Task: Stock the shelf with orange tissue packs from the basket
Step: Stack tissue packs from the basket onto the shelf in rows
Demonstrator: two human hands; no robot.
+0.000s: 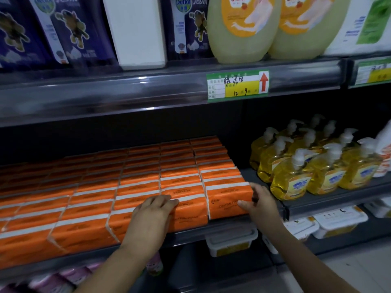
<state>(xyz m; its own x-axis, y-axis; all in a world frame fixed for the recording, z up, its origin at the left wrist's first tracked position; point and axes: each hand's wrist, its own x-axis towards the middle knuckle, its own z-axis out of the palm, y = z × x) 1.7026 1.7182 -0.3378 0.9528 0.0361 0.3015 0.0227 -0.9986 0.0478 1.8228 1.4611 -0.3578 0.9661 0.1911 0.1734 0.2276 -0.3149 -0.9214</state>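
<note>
Several rows of orange tissue packs (135,187) fill the dark middle shelf (230,226) from the left edge to about its middle. My right hand (259,203) grips the front pack of the rightmost row (226,201), thumb on its face and fingers round its right end. My left hand (154,216) rests flat, fingers straight, on the front packs of the neighbouring row (190,214). The basket is out of view.
Yellow pump bottles of soap (313,163) stand on the same shelf just right of the packs, with a narrow gap between. The shelf above carries large yellow jugs (243,28) and blue boxes. White lidded tubs (232,240) sit on the shelf below.
</note>
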